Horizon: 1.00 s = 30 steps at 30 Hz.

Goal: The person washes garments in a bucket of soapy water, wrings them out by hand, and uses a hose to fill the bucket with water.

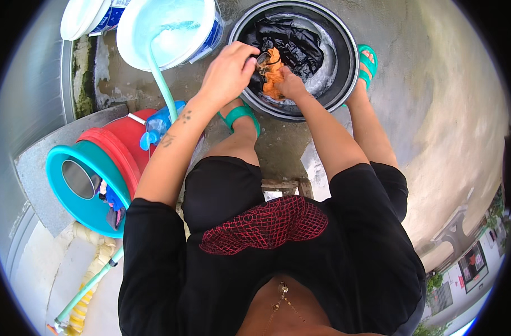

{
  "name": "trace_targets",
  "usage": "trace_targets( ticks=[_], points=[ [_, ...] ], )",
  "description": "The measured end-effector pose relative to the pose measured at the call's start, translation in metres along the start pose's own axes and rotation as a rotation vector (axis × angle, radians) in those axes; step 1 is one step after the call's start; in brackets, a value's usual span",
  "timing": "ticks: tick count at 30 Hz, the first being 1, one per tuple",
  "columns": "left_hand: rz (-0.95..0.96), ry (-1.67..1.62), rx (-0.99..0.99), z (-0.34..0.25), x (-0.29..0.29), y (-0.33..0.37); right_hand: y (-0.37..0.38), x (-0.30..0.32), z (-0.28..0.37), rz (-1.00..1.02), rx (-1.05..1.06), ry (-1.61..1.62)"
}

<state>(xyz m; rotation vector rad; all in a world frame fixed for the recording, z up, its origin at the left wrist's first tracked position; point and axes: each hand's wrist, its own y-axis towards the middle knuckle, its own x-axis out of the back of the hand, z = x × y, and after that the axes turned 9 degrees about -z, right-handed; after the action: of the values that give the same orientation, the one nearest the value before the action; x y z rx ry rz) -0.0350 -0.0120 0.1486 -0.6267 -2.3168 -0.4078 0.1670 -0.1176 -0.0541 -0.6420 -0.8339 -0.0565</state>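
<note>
Both my hands meet over a dark round basin (348, 67) of soapy water on the concrete floor. My left hand (228, 70) and my right hand (292, 84) together grip a small orange cloth (273, 75), bunched between them at the basin's near rim. Behind the orange cloth, a wet black garment (292, 39) lies in the foam inside the basin. My knees are bent either side of the basin, and my feet wear teal sandals (241, 113).
A white bucket (133, 42) of water stands left of the basin, a pale green hose (161, 81) running into it. Further left sit a red tub (124, 140), a teal basin (70, 193) and a white lid (79, 17). A wet concrete floor (435, 112) spreads right.
</note>
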Motion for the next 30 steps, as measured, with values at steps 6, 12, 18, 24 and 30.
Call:
trace_targets(
  ticks=[6, 12, 18, 24, 30],
  points=[
    [-0.022, 0.666, -0.35, 0.082, -0.119, 0.04, -0.013, 0.084, -0.002, -0.007, -0.074, 0.469],
    [0.685, 0.423, 0.18, 0.076, -0.158, 0.051, -0.041, 0.197, 0.074, -0.164, -0.11, 0.836],
    [0.878, 0.055, -0.096, 0.012, -0.145, -0.023, -0.016, 0.195, 0.075, -0.144, 0.197, 0.892],
    [0.429, 0.178, -0.006, 0.027, -0.133, 0.005, 0.057, 0.102, -0.007, -0.594, 0.162, 0.023],
    [0.629, 0.623, 0.066, 0.085, -0.139, 0.019, 0.054, 0.033, 0.003, -0.255, 0.569, -0.509]
  ],
)
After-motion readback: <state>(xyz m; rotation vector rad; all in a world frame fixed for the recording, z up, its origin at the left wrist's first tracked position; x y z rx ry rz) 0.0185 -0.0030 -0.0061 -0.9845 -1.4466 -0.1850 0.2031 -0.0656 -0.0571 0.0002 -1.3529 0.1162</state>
